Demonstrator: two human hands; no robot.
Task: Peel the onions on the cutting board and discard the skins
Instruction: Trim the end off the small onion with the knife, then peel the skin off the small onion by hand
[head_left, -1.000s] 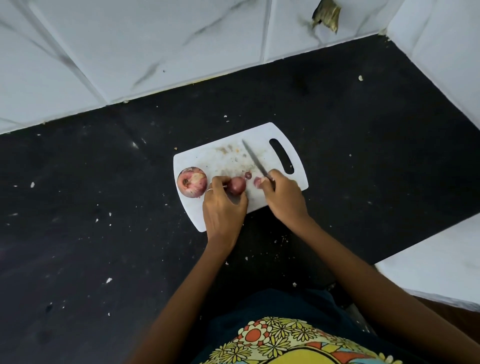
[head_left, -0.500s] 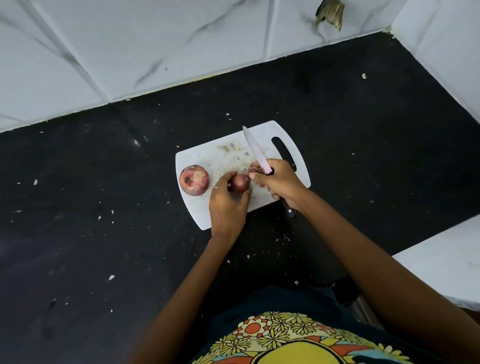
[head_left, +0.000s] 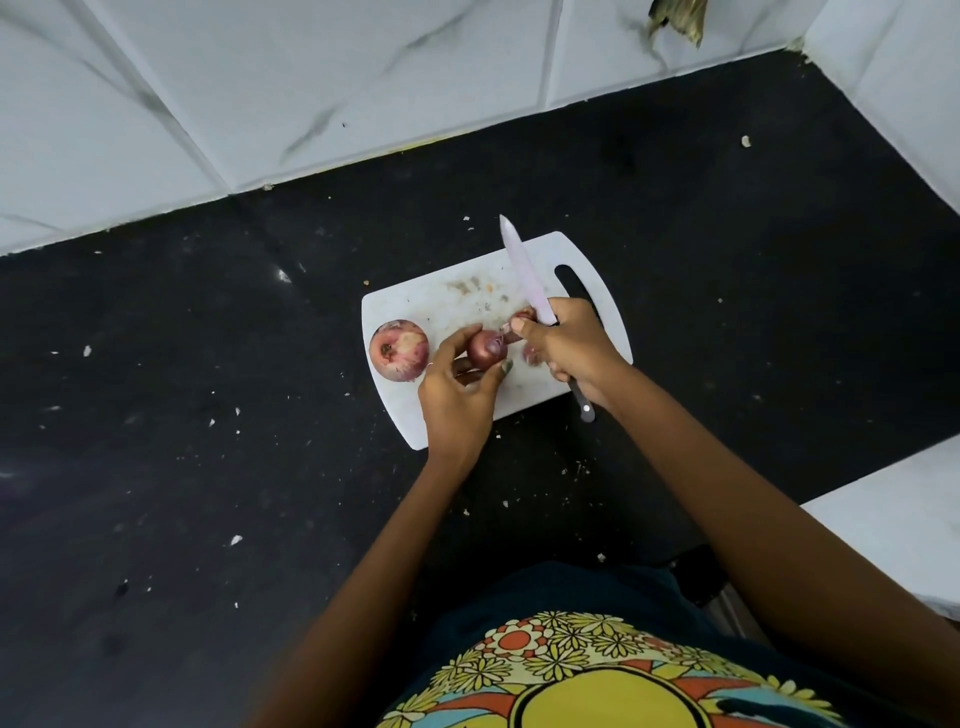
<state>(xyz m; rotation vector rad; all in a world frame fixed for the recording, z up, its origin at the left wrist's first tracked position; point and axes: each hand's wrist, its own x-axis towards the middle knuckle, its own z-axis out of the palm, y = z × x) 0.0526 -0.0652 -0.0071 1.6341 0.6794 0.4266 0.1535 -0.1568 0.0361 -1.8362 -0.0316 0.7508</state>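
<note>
The left hand (head_left: 457, 395) cups a small dark-red onion (head_left: 485, 351) between curled fingers and thumb, holding it just above the near middle of the white cutting board (head_left: 447, 306). The right hand (head_left: 571, 348) is closed around the handle of a knife (head_left: 524, 273), whose pale blade points up and away over the far edge of the board while the dark handle end pokes out below the palm; the thumb and forefinger of that same hand also pinch a strip of onion skin (head_left: 506, 332) that is lifting off the small onion's right side. Just beyond the right thumb a cut reddish piece (head_left: 524, 314) lies on the board, and another small reddish bit (head_left: 531, 354) shows under the right hand's fingers. On the board's left end, well apart from the hands, sits a larger onion (head_left: 399, 351) with its papery outer skin on, pale patches facing up. The board has a slot handle (head_left: 574, 283) at its right end and lies on a black countertop (head_left: 208, 415) dotted with pale flecks, backed by white marbled wall tiles (head_left: 311, 93).
</note>
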